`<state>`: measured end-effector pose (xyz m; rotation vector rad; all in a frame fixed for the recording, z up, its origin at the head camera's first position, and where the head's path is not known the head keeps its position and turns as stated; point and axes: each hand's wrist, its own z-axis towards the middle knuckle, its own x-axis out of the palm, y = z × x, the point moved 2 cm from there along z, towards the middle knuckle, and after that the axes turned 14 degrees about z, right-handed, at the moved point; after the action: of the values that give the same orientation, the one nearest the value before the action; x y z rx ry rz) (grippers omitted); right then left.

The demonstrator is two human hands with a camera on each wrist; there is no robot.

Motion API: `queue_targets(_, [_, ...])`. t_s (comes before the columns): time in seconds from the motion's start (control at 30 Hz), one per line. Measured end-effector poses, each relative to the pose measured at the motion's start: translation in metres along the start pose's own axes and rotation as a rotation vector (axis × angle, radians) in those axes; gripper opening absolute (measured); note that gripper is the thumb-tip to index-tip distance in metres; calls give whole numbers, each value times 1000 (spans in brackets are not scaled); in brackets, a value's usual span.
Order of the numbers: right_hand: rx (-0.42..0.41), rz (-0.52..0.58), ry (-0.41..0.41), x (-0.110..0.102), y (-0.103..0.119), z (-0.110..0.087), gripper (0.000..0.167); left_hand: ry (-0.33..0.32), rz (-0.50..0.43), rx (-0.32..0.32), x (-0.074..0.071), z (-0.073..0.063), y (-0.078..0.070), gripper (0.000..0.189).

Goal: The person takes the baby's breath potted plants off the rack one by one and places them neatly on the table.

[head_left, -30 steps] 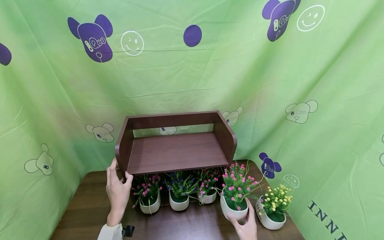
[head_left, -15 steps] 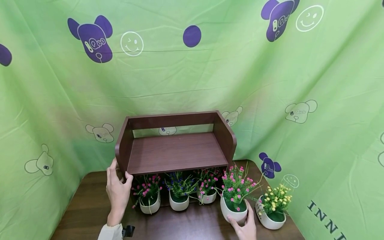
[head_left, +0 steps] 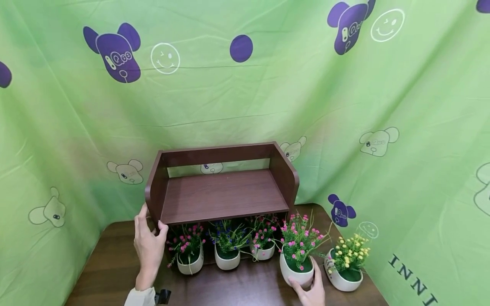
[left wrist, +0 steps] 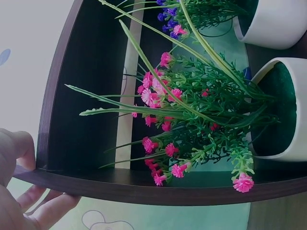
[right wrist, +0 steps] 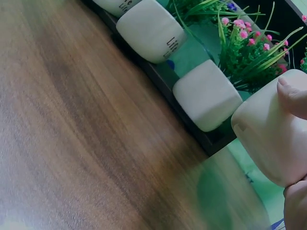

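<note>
My left hand [head_left: 149,244] grips the left side panel of a dark brown wooden shelf [head_left: 226,195], thumb and fingers on either side of its front edge in the left wrist view. With my right hand [head_left: 311,289] I hold a white pot of pink flowers [head_left: 296,270] in front of the shelf's right end. The thumb lies against the pot's wall in the right wrist view. Beneath the shelf board stand a left pink-flowered pot [head_left: 190,264], a blue-flowered pot [head_left: 227,260] and another pink-flowered pot [head_left: 263,252], all white.
A white pot of yellow flowers [head_left: 344,278] stands right of my right hand, close to the table's right edge. The brown wood-grain table [head_left: 107,255] carries everything. A green printed cloth [head_left: 214,97] hangs behind and on both sides.
The head view has turned slightly, so everything in it sits a little further left. Both hands keep their holds on the shelf and the pot.
</note>
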<state>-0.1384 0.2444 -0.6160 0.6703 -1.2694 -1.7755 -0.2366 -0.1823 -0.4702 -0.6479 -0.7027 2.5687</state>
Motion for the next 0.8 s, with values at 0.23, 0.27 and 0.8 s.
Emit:
queue_targets(0.23, [11, -7, -3, -2, -6, -1, 96, 11, 11, -10, 0, 0, -1, 73])
queue_targets(0.27, [5, -9, -1, -2, -8, -1, 96, 11, 12, -12, 0, 0, -1, 73])
queue_targets(0.8, [-56, 32, -20, -3, -23, -5, 96, 7, 12, -14, -1, 0, -1, 73])
